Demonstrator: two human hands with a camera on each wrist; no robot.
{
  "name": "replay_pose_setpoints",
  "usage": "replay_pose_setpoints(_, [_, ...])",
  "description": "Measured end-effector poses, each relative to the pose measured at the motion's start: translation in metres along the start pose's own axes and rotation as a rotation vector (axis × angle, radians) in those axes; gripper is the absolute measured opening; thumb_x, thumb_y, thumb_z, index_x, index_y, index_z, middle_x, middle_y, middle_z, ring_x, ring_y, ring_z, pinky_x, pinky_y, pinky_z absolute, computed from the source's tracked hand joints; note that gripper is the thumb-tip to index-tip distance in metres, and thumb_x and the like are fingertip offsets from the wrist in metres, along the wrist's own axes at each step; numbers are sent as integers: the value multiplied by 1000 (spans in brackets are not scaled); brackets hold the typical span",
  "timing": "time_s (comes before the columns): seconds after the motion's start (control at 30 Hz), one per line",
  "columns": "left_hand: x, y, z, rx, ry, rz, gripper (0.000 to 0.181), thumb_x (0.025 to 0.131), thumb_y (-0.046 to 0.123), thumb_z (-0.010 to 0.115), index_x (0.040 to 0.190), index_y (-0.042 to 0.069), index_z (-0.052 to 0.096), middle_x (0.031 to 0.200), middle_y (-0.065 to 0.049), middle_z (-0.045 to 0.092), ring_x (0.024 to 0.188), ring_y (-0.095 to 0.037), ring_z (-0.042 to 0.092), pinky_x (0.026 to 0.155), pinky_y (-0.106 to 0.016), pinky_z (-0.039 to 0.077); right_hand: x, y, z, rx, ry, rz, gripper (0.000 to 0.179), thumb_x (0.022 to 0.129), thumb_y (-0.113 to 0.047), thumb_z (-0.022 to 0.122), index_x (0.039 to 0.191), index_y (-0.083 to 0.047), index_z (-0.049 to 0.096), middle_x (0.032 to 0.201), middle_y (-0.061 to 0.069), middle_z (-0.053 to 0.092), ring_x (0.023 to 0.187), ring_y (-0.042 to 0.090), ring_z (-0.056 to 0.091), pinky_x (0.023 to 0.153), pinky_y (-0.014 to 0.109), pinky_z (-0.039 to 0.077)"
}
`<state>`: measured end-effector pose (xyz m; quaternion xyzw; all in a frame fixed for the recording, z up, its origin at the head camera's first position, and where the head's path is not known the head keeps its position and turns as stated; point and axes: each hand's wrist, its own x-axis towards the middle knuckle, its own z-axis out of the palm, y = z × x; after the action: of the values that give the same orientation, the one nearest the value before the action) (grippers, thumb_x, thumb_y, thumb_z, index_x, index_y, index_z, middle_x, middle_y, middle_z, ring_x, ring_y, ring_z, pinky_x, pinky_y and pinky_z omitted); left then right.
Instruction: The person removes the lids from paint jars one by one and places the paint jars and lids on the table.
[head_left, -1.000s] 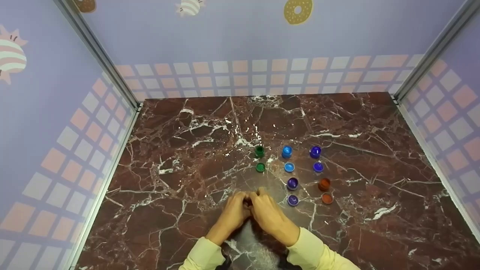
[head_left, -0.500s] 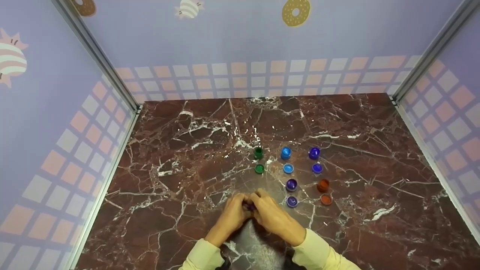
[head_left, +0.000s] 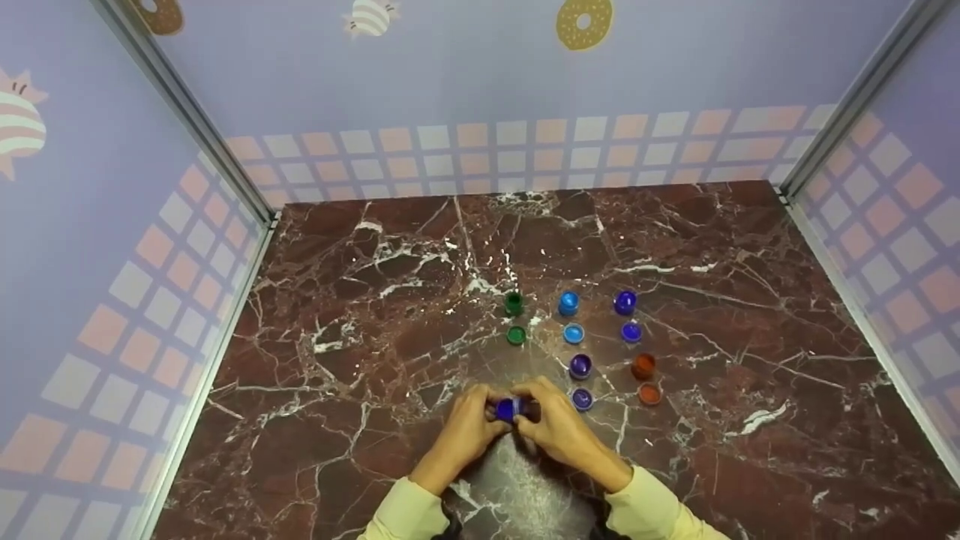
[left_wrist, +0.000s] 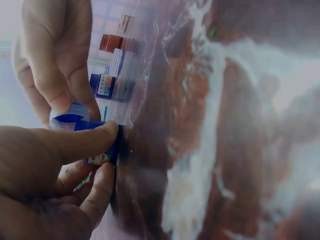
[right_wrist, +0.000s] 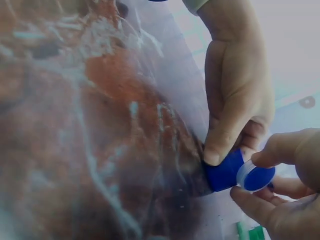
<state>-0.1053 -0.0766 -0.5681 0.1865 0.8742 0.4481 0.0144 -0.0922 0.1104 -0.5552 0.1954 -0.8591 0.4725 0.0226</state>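
Low in the head view, my left hand [head_left: 466,420] grips a small dark blue paint jar [head_left: 505,409] just over the tabletop. Facing it, my right hand [head_left: 559,420] pinches the jar's clear-rimmed lid [right_wrist: 259,178] between thumb and fingers. In the right wrist view the lid is tilted at the jar's mouth, its blue inner face showing; whether they still touch is hard to tell. The left wrist view has the left thumb across the jar's side, with part of its label visible. To the right of the hands stand an open purple jar [head_left: 580,366] and its lid [head_left: 582,399].
Further open paint jars stand on the marbled table [head_left: 360,450]: green [head_left: 513,303], light blue [head_left: 568,303], blue [head_left: 625,302] and orange [head_left: 643,366]. Each has its lid lying in front. Patterned walls [head_left: 480,75] enclose the back and sides.
My right hand has drawn slightly right, away from the left, bringing the lid off the jar's mouth. The dark blue jar, hidden between the hands before, now shows.
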Motion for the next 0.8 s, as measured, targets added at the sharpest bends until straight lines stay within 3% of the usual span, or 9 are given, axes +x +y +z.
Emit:
replay_pose_setpoints(0.23, [0,2,-2,25,5,-21,35,74,-6,86,100,0,63,96,-11,64,84,-26,67,75,-32,58,-1,6,-2,91,17,4,33,84,4,76,116,4,70,108,11,66,99,29,67,90,45,56])
replay_pose_setpoints(0.47, [1,6,-4,26,-39,-71,36,75,-8,81,105,-1,63,97,-10,61,87,-25,64,76,-33,56,-4,10,-9,166,61,-41,32,85,4,75,115,8,69,103,15,69,89,31,68,78,43,57])
replay_pose_setpoints(0.63, [2,9,-4,43,-57,-78,36,76,-4,84,106,-1,65,99,-9,60,87,-24,63,77,-33,55,-7,10,-15,182,66,-14,30,86,2,76,116,7,70,104,7,69,90,29,67,79,41,56])
replay_pose_setpoints(0.8, [2,11,-3,49,-57,-88,34,78,-2,84,106,-1,65,99,-9,61,88,-24,62,78,-34,55,-9,11,-17,218,67,-5,32,85,6,75,117,8,69,107,13,69,91,31,66,79,41,57])
